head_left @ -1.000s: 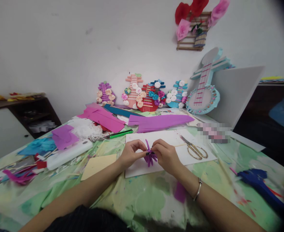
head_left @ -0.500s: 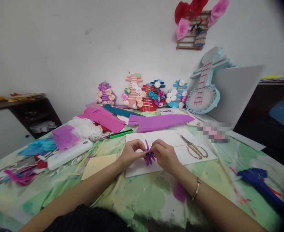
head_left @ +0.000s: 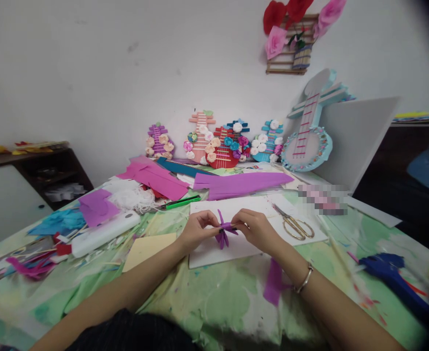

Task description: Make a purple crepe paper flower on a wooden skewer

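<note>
Between my two hands is a small purple paper flower (head_left: 222, 239) with narrow petals that stick out up and down. My left hand (head_left: 199, 228) pinches it near its middle from the left. With thumb and forefinger my right hand (head_left: 254, 228) pinches a purple part on its right side. Both hands are over a white board (head_left: 207, 258) on the table. To the right of my right hand, gold-handled scissors (head_left: 295, 228) lie on that board. Near my right forearm is a loose purple paper strip (head_left: 273, 282).
A blue glue gun (head_left: 386, 273) lies at the right. Behind the board are purple paper (head_left: 240, 184), pink paper (head_left: 156, 178) and a green cutter (head_left: 183, 202). White string (head_left: 132, 196) and a white box-like device (head_left: 105, 234) are at left. Decorated paper instruments (head_left: 224, 146) lean on the wall.
My right hand has shifted slightly right, and more of the purple piece shows between the hands. The right forearm has moved right, uncovering more of the loose strip.
</note>
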{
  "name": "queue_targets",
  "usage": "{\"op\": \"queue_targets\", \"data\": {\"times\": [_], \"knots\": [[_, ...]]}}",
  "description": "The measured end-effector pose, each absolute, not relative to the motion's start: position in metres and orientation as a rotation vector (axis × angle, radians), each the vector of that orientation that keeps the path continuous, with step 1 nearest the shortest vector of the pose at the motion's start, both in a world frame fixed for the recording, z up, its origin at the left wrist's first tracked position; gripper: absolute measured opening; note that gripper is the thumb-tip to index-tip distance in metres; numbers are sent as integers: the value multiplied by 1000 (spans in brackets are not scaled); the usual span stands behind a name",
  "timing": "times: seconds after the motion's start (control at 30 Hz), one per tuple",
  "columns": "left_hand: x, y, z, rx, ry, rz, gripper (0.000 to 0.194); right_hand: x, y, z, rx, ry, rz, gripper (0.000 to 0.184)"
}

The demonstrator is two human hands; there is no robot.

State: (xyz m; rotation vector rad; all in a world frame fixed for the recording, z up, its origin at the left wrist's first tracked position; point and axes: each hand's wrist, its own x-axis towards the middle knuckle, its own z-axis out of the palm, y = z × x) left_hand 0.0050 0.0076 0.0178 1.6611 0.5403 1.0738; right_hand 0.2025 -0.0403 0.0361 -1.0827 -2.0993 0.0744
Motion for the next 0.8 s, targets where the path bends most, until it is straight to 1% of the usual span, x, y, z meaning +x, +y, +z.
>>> {"op": "queue_targets", "data": {"times": [0.13,0.23,0.3,0.4,0.43,0.53,0.63,0.7,0.8], "knots": [[4,8,18,1624,551,1079,23,212,-39,44,-1178,-2128,87,15],[3,10,18,1576,562,1088,24,233,-35,52,-1291,-2167,127,18],[3,11,17,1554,565,1076,24,250,-31,56,-1368,-2099,169,18],[4,9,18,1561,563,1044,23,262,-29,60,-1425,-1890,195,9],[4,8,18,1567,564,1035,23,260,-29,61,-1407,-1854,230,5],[5,5,18,1575,561,995,23,239,-32,57,-1310,-1878,406,13],[7,2,17,1571,533,949,24,213,-36,49,-1226,-1926,595,14],[7,1,16,1569,512,937,25,202,-37,42,-1193,-1937,652,16],[8,1,15,1584,491,930,25,197,-37,37,-1162,-1928,687,13]]}}
